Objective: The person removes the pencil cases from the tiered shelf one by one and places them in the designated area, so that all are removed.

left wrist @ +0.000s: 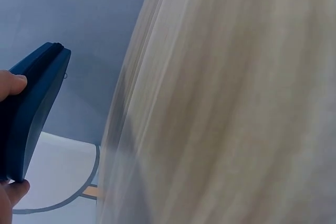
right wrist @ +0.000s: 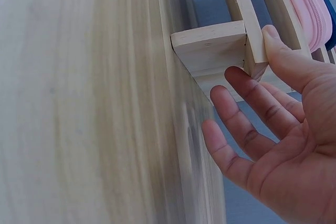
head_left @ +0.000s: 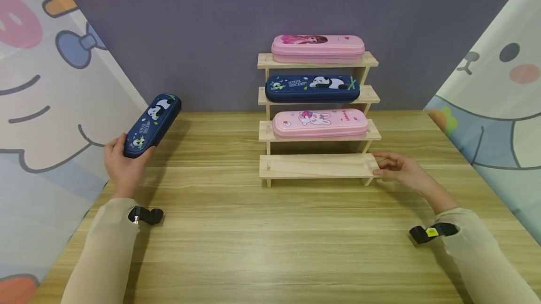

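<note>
fingers of the left hand (head_left: pixel 122 165) curl round the near end of a long navy-blue pencil case with a panda print (head_left: pixel 153 125), holding it tilted above the pale wooden surface (head_left: pixel 236 238), its far end pointing away beyond the fingertips. the right hand (head_left: pixel 397 167) lies relaxed, fingers (right wrist: pixel 247 106) loosely spread, thumb against the right end of the bare lowest step of a pale wooden four-step rack (head_left: pixel 317 167). beyond those fingers, higher steps carry a pink rabbit-print case (head_left: pixel 320 123), a navy panda case (head_left: pixel 312 88) and a pink girl-print case (head_left: pixel 318 48).
</note>
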`<state>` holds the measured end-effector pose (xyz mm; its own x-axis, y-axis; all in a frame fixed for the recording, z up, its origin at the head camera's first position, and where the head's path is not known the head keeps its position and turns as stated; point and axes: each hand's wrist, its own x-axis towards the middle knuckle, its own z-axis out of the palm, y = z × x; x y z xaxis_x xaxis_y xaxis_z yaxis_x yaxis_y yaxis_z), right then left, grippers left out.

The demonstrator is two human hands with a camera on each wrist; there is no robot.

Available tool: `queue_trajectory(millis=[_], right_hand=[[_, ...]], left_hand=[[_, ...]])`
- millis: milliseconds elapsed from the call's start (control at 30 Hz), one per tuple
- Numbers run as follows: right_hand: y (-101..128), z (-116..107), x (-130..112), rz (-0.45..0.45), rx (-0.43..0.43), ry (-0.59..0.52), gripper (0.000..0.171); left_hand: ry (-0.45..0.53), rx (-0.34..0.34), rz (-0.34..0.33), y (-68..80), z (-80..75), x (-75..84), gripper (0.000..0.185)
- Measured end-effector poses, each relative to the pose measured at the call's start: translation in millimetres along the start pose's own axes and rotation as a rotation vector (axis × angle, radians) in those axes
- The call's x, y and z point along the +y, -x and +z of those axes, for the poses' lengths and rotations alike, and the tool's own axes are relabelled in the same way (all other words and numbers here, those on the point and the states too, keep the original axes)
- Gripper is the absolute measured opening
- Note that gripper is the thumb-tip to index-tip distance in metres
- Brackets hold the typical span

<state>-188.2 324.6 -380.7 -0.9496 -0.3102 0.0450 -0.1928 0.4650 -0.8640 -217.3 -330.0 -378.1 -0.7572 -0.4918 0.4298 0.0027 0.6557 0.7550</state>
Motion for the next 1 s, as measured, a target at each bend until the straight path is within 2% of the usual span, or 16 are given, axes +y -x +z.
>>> queue_trajectory(millis=[200, 400, 667, 1000], right_hand=[[0.7, 0.3, -0.4, 0.009, -0.006, -0.022, 0.055], [0.9, -0.4, -0.7, 0.018, -0.006, -0.019, 0.055], [1.6, -0.8, -1.1, 0.019, -0.003, 0.014, 0.055], [1.6, -0.1, -1.2, 0.031, -0.001, 0.012, 0.056]], left_hand=[[-0.017, -0.023, -0.038, -6.3, 0.8, -5.6, 0.078], [-0.030, -0.017, -0.021, -12.1, 1.6, -9.2, 0.077], [-0.083, -0.030, -0.042, -18.3, 3.7, -14.7, 0.075], [-0.161, -0.105, -0.080, -19.6, 7.0, -19.2, 0.078]])
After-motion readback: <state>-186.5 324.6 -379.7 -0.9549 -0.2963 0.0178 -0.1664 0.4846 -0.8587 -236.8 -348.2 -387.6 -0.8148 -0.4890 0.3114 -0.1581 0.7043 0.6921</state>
